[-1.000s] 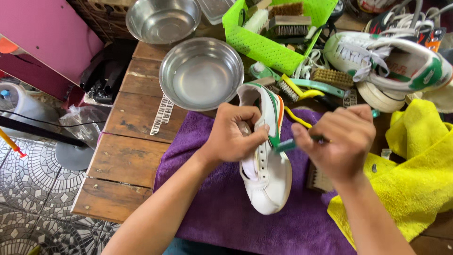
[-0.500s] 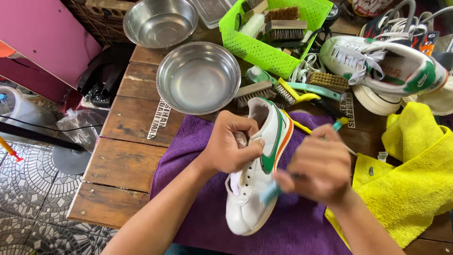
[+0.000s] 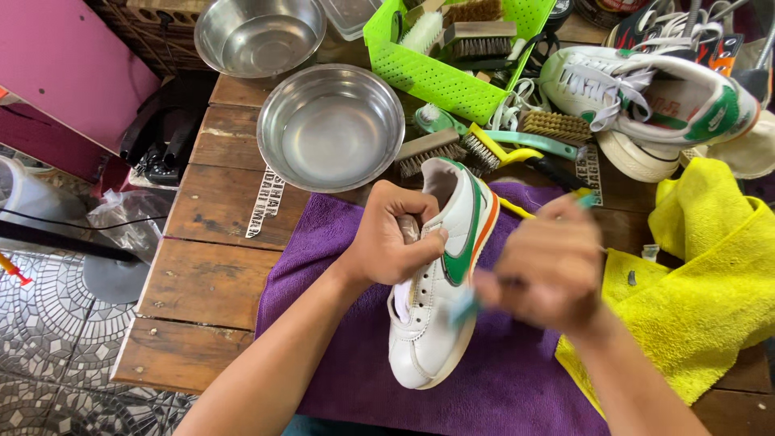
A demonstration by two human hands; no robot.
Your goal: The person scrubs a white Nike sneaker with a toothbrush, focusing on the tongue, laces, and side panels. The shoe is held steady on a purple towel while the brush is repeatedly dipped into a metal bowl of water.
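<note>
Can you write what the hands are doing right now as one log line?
left hand: grips white sneaker on purple towel | right hand: blurred, holds small brush at sneaker's side | nearby: steel bowl

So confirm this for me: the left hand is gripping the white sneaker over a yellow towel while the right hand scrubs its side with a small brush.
Not quite. The head view shows the white sneaker lying on a purple towel; the yellow towel lies off to the right. The rest stands: the left hand grips it and the right hand, blurred, works a small brush on its side.
</note>
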